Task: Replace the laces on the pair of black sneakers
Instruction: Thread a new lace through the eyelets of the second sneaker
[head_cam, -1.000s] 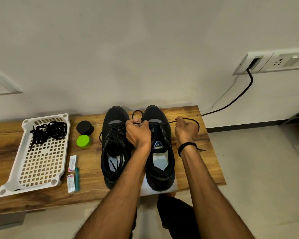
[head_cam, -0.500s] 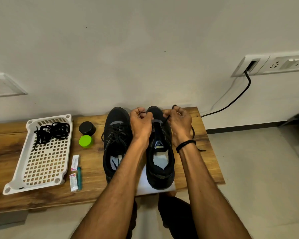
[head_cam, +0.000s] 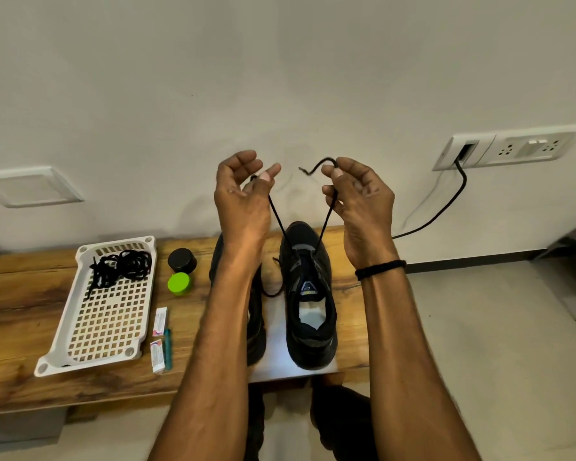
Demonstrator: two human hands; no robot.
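Both hands have risen: left hand [head_cam: 243, 194] and right hand [head_cam: 356, 201] each pinch 1 end of the thin black cord lace [head_cam: 276, 214], taut up from the black low-top sneaker [head_cam: 310, 294] below them on the wooden bench [head_cam: 20, 294]. Limp and light, I'd guess; grip near the tips.

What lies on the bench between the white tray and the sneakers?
In the head view: a black jar, a green cap, two small packets and a teal stick.

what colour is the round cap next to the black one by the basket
The round cap is bright green; the head view shows it best.
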